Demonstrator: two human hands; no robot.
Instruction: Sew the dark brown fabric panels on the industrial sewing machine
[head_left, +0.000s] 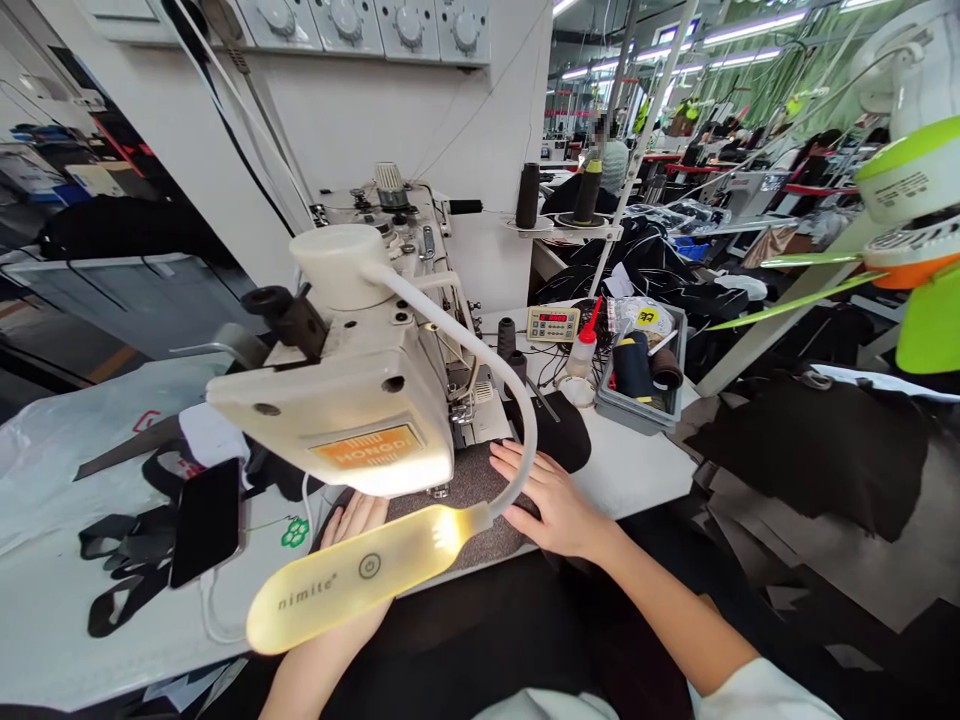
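A dark grey-brown piece of fabric (480, 490) lies on the white table under the head of a sewing machine (367, 400). My right hand (551, 500) rests on its right part, fingers stretched out and lying flat. On the left, my left hand (356, 520) lies at the fabric's other side, its fingers extended; the lamp and the machine head cover much of it. A lit, bendable lamp (360, 575) marked "nimite" hangs in front of the machine. The needle area is mostly hidden behind the machine head.
A phone (208, 522) and black straps (124, 560) lie at the left. To the right stand a grey tray (641, 400) of thread spools, a red-tipped bottle (585, 345) and a control box (553, 323). A green-bladed fan (911, 220) hangs at far right; a person (615, 160) is behind.
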